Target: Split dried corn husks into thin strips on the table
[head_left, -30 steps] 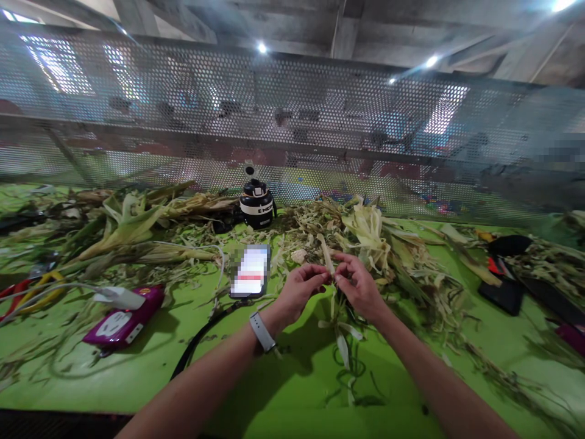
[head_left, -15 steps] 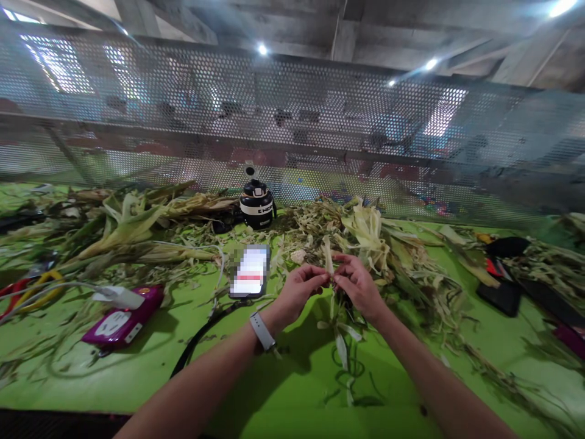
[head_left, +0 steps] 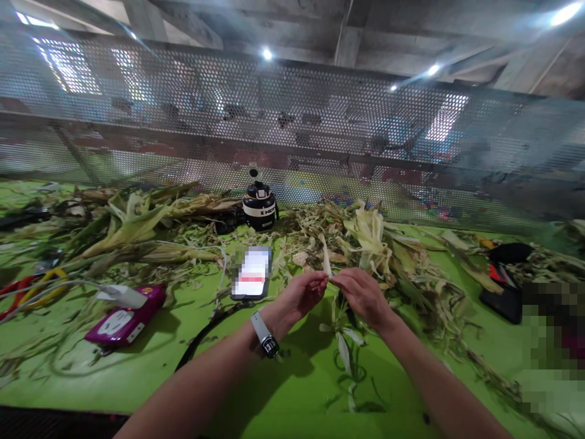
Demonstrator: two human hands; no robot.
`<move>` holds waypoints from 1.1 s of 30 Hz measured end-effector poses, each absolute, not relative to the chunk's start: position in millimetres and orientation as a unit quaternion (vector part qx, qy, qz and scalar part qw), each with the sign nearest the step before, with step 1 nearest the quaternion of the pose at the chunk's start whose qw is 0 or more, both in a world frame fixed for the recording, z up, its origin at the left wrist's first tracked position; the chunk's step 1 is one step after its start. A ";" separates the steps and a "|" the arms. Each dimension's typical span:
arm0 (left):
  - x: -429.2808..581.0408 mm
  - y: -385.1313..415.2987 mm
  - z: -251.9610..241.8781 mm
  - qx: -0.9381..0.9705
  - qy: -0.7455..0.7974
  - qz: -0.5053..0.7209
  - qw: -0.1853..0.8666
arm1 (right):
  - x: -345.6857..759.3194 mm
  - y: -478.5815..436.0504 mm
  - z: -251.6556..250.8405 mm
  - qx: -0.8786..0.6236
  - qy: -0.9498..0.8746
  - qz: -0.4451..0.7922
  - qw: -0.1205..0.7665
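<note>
Both hands meet over the green table, pinching one pale, narrow strip of corn husk [head_left: 326, 256] that points up and away from me. My left hand [head_left: 304, 297], with a grey-strapped watch [head_left: 265, 336] on its wrist, grips the strip's near end between thumb and finger. Right beside it my right hand [head_left: 363, 297] pinches the same end, its back turned up. Below the hands hangs or lies a chain of knotted husk strips [head_left: 343, 350]; whether it joins the held strip is hidden by the fingers.
Husk heaps [head_left: 370, 235] spread beyond my hands, with more husks [head_left: 132, 219] at left. A lit phone [head_left: 251, 273], a black bottle [head_left: 259, 207], a purple power socket [head_left: 121, 320] with a white charger, and yellow-red scissors [head_left: 50, 286] lie around. A perforated metal screen [head_left: 292, 131] stands behind.
My left wrist has rolled, bringing the watch face into view. My right hand has turned its back upward with the fingers closer together. Both still pinch the husk strip.
</note>
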State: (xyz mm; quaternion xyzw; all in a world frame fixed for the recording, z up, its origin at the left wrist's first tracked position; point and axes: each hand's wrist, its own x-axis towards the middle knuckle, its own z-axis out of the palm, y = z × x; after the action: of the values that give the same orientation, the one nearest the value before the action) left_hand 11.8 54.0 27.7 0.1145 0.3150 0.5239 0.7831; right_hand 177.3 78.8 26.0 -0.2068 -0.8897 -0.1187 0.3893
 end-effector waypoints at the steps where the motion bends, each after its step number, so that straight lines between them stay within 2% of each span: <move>1: 12.2 53.6 27.6 0.114 0.313 0.522 0.785 | 177.1 78.8 25.0 -0.209 -0.886 -0.121 0.396; 8: 13.1 51.7 28.3 0.113 0.310 0.514 0.792 | 179.4 79.5 21.2 -0.217 -0.891 -0.150 0.370; 15: 13.7 50.0 27.3 0.138 0.296 0.505 0.799 | 174.6 77.4 23.9 -0.230 -0.881 -0.115 0.397; 22: 15.4 45.2 23.0 0.196 0.294 0.553 0.755 | 167.8 73.5 19.1 -0.317 -0.848 0.050 0.422; 33: 16.1 42.3 19.2 0.391 0.348 0.603 0.602 | 165.1 71.4 23.1 -0.411 -0.737 0.347 0.410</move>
State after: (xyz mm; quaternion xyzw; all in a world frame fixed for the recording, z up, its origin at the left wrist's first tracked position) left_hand 16.1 42.3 19.2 0.3907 0.3482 0.6031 0.6020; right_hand 165.1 71.4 23.1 -0.4106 -0.7367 0.3468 0.4104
